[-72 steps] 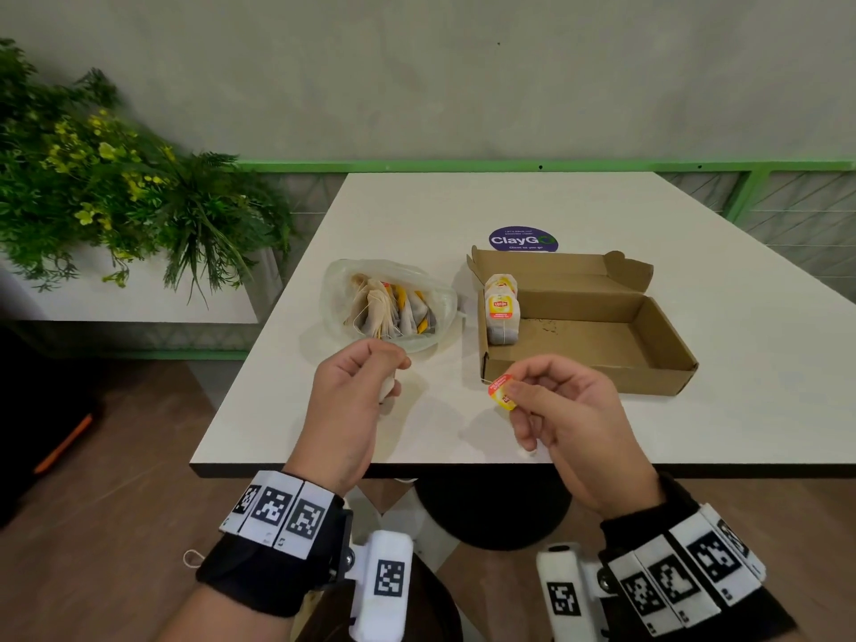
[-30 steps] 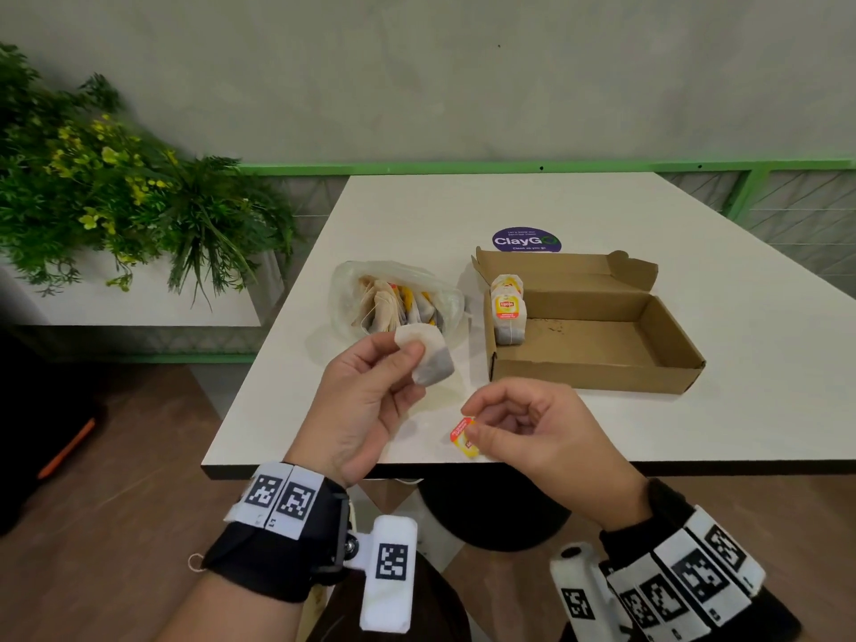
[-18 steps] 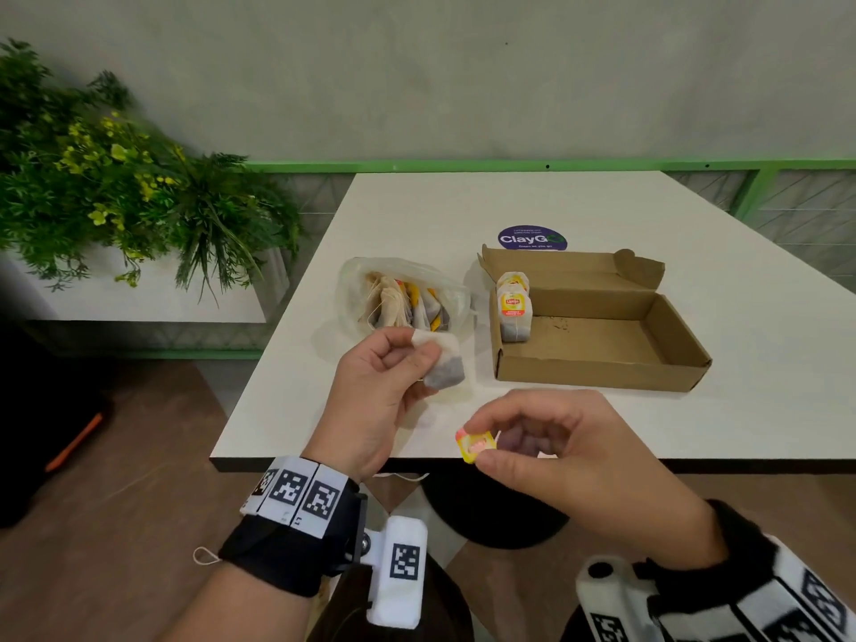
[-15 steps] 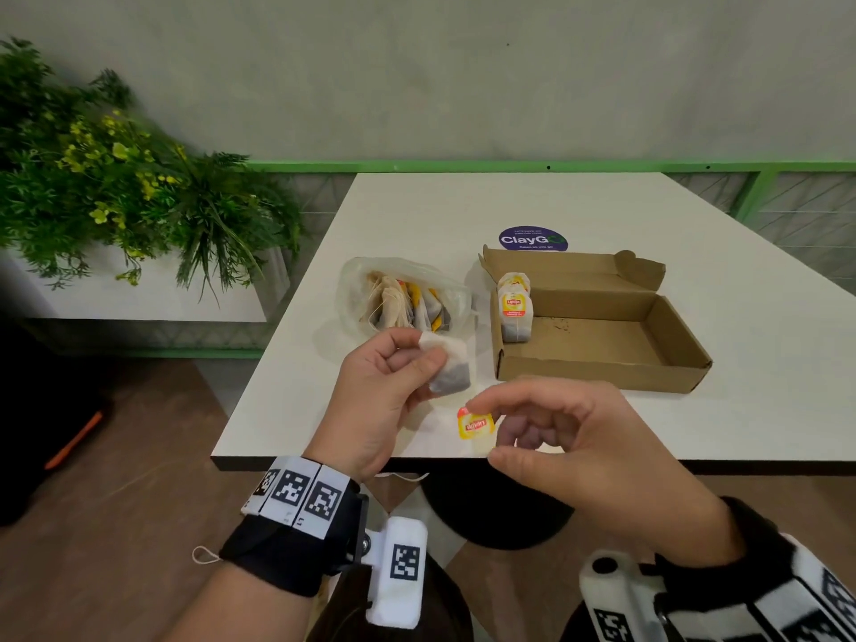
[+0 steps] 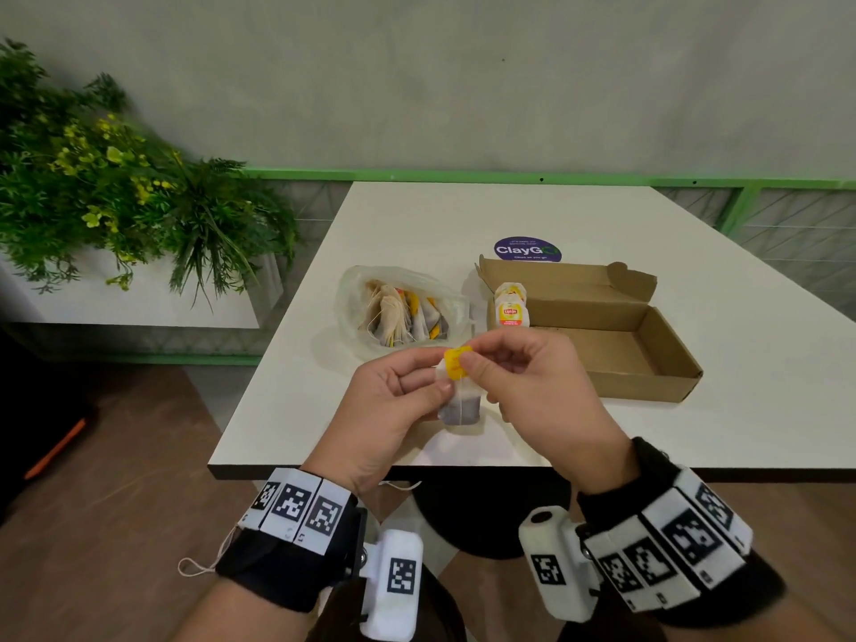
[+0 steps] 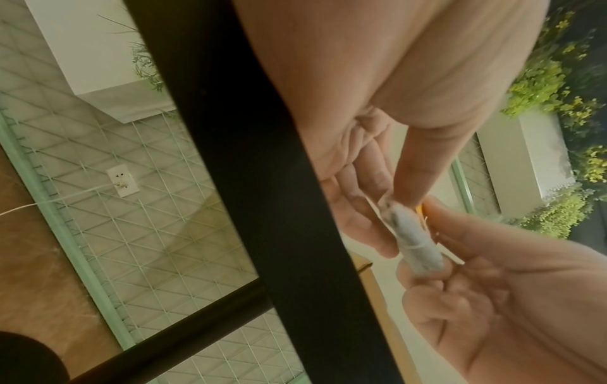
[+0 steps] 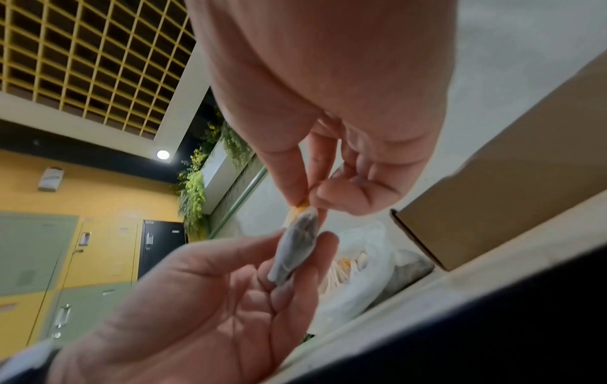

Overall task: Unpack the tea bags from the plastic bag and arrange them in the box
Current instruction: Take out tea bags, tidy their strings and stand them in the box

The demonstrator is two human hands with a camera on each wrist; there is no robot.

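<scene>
right hand (image 5: 537, 386) now joined left hand (image 5: 393, 400), tag (image 5: 456, 362) on tea bag (image 5: 461, 403)

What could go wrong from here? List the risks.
1. The right hand pinches the yellow tag while the left hand holds the tea bag; pulling them apart could tear the string off.
2. The hands work near the table edge, so a dropped bag may fall to the floor.
3. The bags already in the box stand upright at its left end; pushing another in could topple them.
</scene>
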